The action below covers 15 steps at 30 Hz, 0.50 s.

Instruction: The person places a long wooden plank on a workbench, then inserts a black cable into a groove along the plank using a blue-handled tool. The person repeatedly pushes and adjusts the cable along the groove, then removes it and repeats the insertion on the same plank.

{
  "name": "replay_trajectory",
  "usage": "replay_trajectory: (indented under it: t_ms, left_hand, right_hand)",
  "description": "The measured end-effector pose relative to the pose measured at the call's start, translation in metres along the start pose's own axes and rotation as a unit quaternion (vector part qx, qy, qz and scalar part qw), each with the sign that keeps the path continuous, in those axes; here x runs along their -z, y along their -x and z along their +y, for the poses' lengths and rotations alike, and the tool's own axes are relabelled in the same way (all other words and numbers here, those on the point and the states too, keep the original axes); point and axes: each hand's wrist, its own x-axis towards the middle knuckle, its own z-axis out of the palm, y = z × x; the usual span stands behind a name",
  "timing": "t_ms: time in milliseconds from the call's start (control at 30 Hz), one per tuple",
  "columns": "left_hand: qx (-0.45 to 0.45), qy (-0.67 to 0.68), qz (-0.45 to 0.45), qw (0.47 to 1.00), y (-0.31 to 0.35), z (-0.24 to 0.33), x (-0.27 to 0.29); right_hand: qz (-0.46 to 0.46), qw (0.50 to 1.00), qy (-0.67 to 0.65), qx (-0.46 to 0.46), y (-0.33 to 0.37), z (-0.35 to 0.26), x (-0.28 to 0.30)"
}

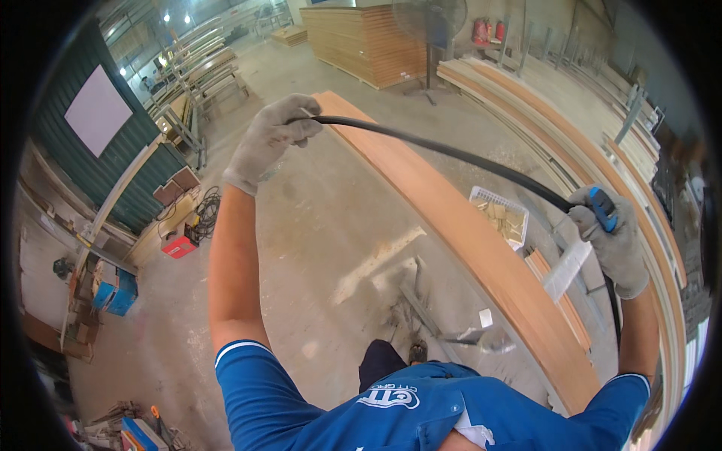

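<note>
A long black flexible strip (451, 151) stretches in a shallow arc between my two raised hands. My left hand (274, 135), in a grey work glove, is closed on its far left end, where a pale tip shows at the fingers. At the right, my gloved right hand (613, 233) grips the strip, and more of it hangs down past the wrist. A small blue object (603, 209) also shows at the right fingers; its kind is hard to make out. Beneath the strip lies a long, wide wooden board (451, 233), running diagonally from far middle to near right.
A white plastic basket (519, 222) of wood pieces stands beyond the board. Long boards (571, 139) are stacked at the right, near a standing fan (429, 30) and a big wood stack (368, 45). A red machine (179, 240) with cables sits on the floor at left.
</note>
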Motion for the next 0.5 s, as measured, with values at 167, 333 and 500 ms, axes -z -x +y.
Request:
replay_trajectory:
  t_ms: [167, 333, 500]
  left_hand:
    - [0.031, 0.011, 0.028, 0.999, -0.075, -0.099, 0.066]
    - [-0.003, 0.029, 0.021, 0.999, -0.181, -0.221, 0.116]
    - [0.057, 0.08, -0.149, 0.984, -0.276, -0.321, 0.127]
  right_hand:
    - [-0.02, 0.999, -0.046, -0.022, -0.101, -0.026, -0.085]
    - [-0.07, 0.996, 0.021, -0.041, -0.198, -0.029, -0.179]
    - [-0.173, 0.972, 0.049, -0.151, -0.25, -0.01, -0.261]
